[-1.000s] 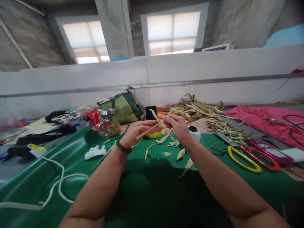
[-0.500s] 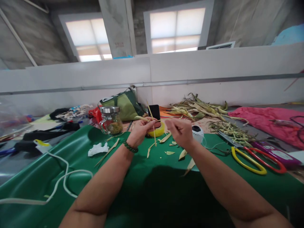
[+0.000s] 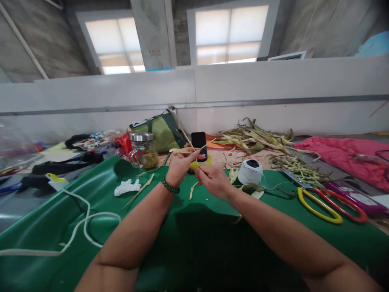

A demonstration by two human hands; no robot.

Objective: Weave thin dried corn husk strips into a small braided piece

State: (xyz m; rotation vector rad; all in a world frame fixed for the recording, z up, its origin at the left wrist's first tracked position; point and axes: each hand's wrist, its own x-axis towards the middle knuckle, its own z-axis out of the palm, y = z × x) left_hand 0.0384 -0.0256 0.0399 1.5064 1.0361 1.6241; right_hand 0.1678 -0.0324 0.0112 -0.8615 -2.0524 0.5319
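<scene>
My left hand (image 3: 181,163), with a green bead bracelet at the wrist, pinches pale dry husk strips (image 3: 187,138) that cross each other at the fingertips. Just below and to the right, my right hand (image 3: 214,179) is closed, its fingers pinched on the lower end of a strip. Behind the hands, a black phone (image 3: 199,142) stands upright by a roll of yellow tape (image 3: 209,162), partly covered by the fingers. A white spool of thread (image 3: 250,173) stands right of my right hand. Loose husk scraps (image 3: 193,190) lie on the green mat beneath.
A lidded glass jar (image 3: 145,154) and a green bag (image 3: 164,132) stand back left. Crumpled white tissue (image 3: 127,187) and a white cable (image 3: 86,219) lie left. On the right are scissors (image 3: 319,209), a purple box (image 3: 354,198), dried husks (image 3: 258,138) and pink cloth (image 3: 331,154).
My right hand has moved left and down to the strips, uncovering the thread spool. The strips in my left hand have turned, and one now points up to the right.
</scene>
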